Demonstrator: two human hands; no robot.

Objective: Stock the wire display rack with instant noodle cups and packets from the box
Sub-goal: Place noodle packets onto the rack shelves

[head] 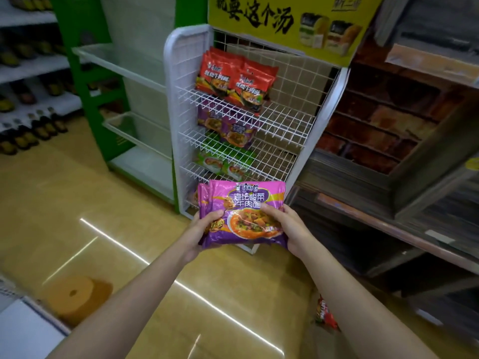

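Both my hands hold a small stack of purple noodle packets [243, 203] in front of the white wire display rack [293, 110]. My left hand [201, 235] grips the stack's left edge, and my right hand [287, 226] grips its right edge. On the rack's top shelf stand red noodle packets [233, 79]. The shelf below holds purple packets [228, 128], and green packets [223, 161] lie on the third shelf. The right half of each shelf is bare wire. The box is out of view.
A green and white shelf unit [124, 81] stands left of the rack. Dark wooden shelving [388, 141] runs along the right. A yellow sign [290, 24] tops the rack. A red packet [325, 313] lies on the yellow floor at the lower right. A brown disc-shaped object [75, 294] sits on the floor at lower left.
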